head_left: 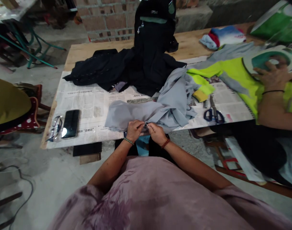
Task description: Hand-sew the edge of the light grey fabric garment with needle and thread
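Close together at the table's front edge, my left hand (134,130) and my right hand (157,134) are both closed in a pinch. Between their fingertips shows a small thin thing (146,123), partly dark and partly bright, too small to name. Right behind the fingers lies a light grey garment (136,111), rumpled toward the right; whether the fingers also grip its edge I cannot tell. A pair of scissors (213,113) with dark blue handles rests to the right of my hands.
Newspaper (88,95) covers the wooden table (88,52). A phone (71,124) and glasses (56,127) lie left. Behind are dark clothes (107,68) and a black backpack (155,28). At right, another person's hand (275,75) rests by a yellow-green garment (232,72).
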A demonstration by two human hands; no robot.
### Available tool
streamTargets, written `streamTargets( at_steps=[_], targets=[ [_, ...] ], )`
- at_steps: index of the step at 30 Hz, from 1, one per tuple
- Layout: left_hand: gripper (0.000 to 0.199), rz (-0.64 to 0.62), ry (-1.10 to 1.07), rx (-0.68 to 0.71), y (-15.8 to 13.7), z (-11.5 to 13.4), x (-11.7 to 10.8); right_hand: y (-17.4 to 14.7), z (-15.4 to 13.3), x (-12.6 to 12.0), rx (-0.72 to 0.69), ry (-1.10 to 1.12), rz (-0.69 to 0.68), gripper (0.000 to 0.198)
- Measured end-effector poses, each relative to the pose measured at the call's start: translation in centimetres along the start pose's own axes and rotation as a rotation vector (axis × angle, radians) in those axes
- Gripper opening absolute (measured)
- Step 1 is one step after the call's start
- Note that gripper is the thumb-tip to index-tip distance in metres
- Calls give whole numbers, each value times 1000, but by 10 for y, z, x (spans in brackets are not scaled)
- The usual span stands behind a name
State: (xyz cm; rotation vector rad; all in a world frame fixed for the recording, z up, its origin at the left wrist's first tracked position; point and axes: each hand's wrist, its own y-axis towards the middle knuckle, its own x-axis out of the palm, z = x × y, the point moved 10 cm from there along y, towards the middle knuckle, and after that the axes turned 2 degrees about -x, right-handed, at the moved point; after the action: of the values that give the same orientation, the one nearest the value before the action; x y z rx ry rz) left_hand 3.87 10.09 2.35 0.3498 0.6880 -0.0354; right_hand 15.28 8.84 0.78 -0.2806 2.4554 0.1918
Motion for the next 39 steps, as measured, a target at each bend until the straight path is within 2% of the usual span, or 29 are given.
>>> streamTargets(
  at_steps=[7, 12, 17, 19, 21, 24, 26, 27, 29, 32, 34, 36, 39],
  targets=[
    [10, -39, 37, 41, -1, 3, 5, 6, 2, 3, 34, -86, 19, 23],
    [11, 18, 29, -19, -2, -1, 0, 11, -5, 1, 37, 9, 40, 21],
    [13, 21, 39, -18, -2, -1, 1, -1, -3, 5, 124, 103, -86, 25],
    [12, 21, 16, -4, -2, -1, 1, -8, -7, -7, 97, 53, -123, 25],
    [12, 39, -3, -1, -2, -1, -1, -12, -19, -30, 5, -15, -93, 23],
    [12, 58, -10, -1, -3, -1, -3, -6, -44, -74, -139, -122, 89, 25],
    [13, 64, 4, -7, -3, -1, -4, 6, -63, -91, -227, -217, 192, 25],
    [14, 65, 16, -11, -3, -2, -4, 15, -70, -90, -254, -273, 196, 25],
    [16, 65, 45, -21, -4, -4, -4, 36, -72, -73, -239, -397, 102, 23],
    [20, 64, 72, -20, -4, -7, -5, 59, -48, -34, -78, -506, -165, 30],
    [20, 60, 66, -7, -4, -7, -5, 61, -31, -17, 10, -469, -295, 35],
    [19, 63, 61, 4, -4, -8, -6, 59, -21, -12, 63, -367, -328, 30],
    [15, 85, 71, 11, -3, -7, -7, 55, -14, -15, 118, -221, -293, 21]
  ],
)
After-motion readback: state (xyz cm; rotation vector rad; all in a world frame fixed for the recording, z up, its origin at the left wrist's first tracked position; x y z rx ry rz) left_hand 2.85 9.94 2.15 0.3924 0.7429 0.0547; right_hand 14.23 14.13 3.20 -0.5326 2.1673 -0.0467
